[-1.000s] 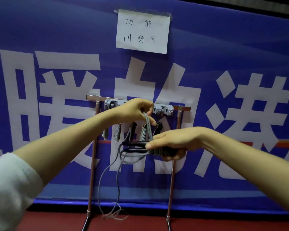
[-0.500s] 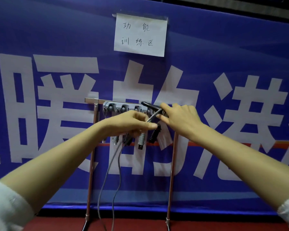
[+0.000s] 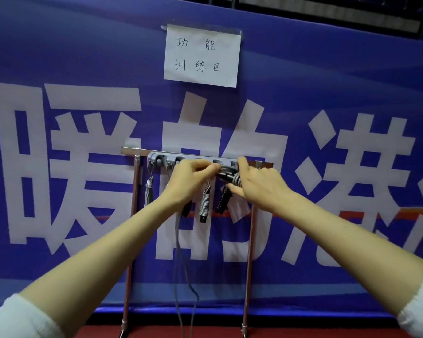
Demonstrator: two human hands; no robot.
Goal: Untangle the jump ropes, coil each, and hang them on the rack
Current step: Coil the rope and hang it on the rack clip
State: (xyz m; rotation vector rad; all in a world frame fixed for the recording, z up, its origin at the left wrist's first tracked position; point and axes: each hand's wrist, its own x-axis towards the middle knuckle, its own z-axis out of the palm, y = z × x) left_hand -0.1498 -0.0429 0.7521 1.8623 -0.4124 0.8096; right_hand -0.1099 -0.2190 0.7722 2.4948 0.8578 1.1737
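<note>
— Both hands at the right end of the rack (image 3: 130, 150)?
— Yes. The right hand (image 3: 259, 186) curls its fingers round the jump rope (image 3: 226, 176); the left hand (image 3: 189, 179) pinches its cord. Seat it fully on a hook (image 3: 158, 162) before letting go.

light: even, dimmish indoor | shadows: soft | blur: slight | edges: wide-angle bowing

The rack (image 3: 135, 191) is polished metal tube with a coppery sheen, and it carries a matt grey plastic hook strip (image 3: 156, 160). The cord (image 3: 178, 240) looks like smooth grey plastic, and the handle (image 3: 224, 176) is glossy black. The banner (image 3: 83, 57) is smooth blue cloth with a faint sheen, the sheet (image 3: 202, 54) is matt white paper, and the sleeves (image 3: 17, 320) are soft white cloth.
</note>
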